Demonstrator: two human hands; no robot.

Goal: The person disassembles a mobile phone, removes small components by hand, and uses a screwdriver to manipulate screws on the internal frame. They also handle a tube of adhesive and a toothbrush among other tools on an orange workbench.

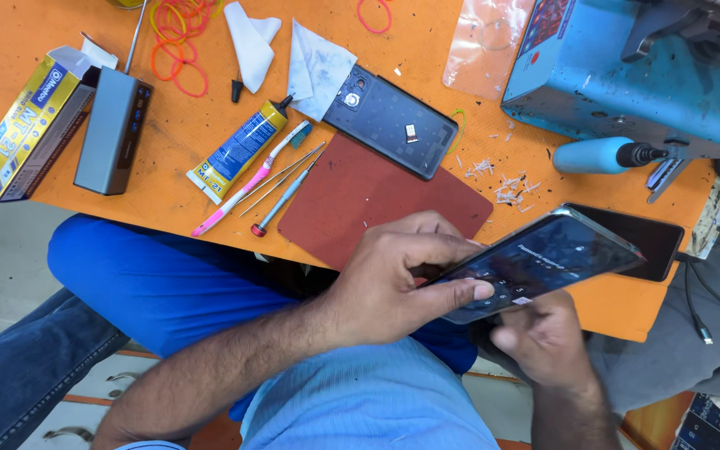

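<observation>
I hold a smartphone [553,260] with a lit dark screen over the edge of the orange table [168,167]. My left hand [393,283] grips its near end from the left, thumb lying on the lower part of the screen. From below, my right hand [543,340] supports the phone, fingers curled under its bottom edge. A second black phone [656,242] lies flat on the table just behind the held one. A dark red mat [360,196] sits beyond my left hand.
A dark phone back cover [389,121], a glue tube [239,150], a pink toothbrush [247,182], tweezers and a small screwdriver [285,196] lie on the table. A grey box [114,129] and yellow carton [22,133] sit left. A blue machine [618,67] stands at top right.
</observation>
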